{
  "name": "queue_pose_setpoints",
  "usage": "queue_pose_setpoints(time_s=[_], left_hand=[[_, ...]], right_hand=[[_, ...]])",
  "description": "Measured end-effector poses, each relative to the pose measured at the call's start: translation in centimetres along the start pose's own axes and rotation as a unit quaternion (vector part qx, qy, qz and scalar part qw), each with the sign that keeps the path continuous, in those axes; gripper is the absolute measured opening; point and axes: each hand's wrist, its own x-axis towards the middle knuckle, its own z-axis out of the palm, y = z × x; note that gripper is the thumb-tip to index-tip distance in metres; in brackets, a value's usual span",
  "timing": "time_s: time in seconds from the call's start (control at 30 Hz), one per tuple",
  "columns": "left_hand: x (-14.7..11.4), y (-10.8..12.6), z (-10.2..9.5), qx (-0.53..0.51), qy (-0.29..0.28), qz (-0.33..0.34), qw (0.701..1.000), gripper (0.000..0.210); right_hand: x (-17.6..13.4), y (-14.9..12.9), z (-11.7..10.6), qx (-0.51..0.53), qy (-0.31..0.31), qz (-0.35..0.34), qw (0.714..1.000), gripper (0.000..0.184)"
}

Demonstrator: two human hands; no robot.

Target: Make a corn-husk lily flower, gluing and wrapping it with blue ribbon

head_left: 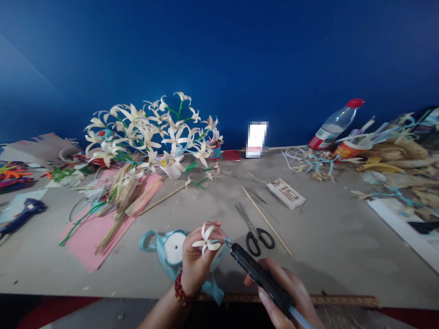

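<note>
My left hand [197, 253] pinches a white artificial flower [206, 243] whose curled petals face me; its light-blue wrapped stem points right. In my right hand [288, 290] is a black pen-shaped hot glue gun [262, 276], a pale glue stick poking out of its back end. The gun's nozzle is at the tip of the blue stem, touching or nearly so. A spool of light-blue ribbon [174, 247] lies beside my left hand, with loose ribbon trailing below my wrist. Black-handled scissors [254, 233] lie beyond the glue gun.
Many white flowers [147, 135] on green stems stand at the back left. Pink paper [85, 246] lies under dried husks [123, 196]. A blue glue gun [25, 214] is far left. A thin stick [267, 221], a lettered card [286, 193] and a tilted bottle [336, 123] are to the right.
</note>
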Motion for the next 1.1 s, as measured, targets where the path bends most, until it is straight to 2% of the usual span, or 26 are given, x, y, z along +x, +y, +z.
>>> queue_pose_setpoints(time_s=[0.33,0.47,0.6,1.1], left_hand=[[0.03,0.07,-0.04,-0.001,-0.005,-0.005,1.0,0.01],[0.09,0.1,-0.05,0.007,-0.009,-0.005,1.0,0.01],[0.1,0.17,0.01,0.014,0.0,-0.004,1.0,0.012],[0.09,0.36,0.07,0.013,0.002,-0.009,1.0,0.014]], right_hand=[[0.34,-0.54,-0.31,0.005,0.0,0.013,1.0,0.014],[0.4,-0.5,-0.4,0.0,-0.02,0.01,1.0,0.011],[0.24,-0.4,-0.3,0.007,0.002,0.018,1.0,0.012],[0.22,-0.12,-0.6,0.025,-0.005,0.013,1.0,0.012]])
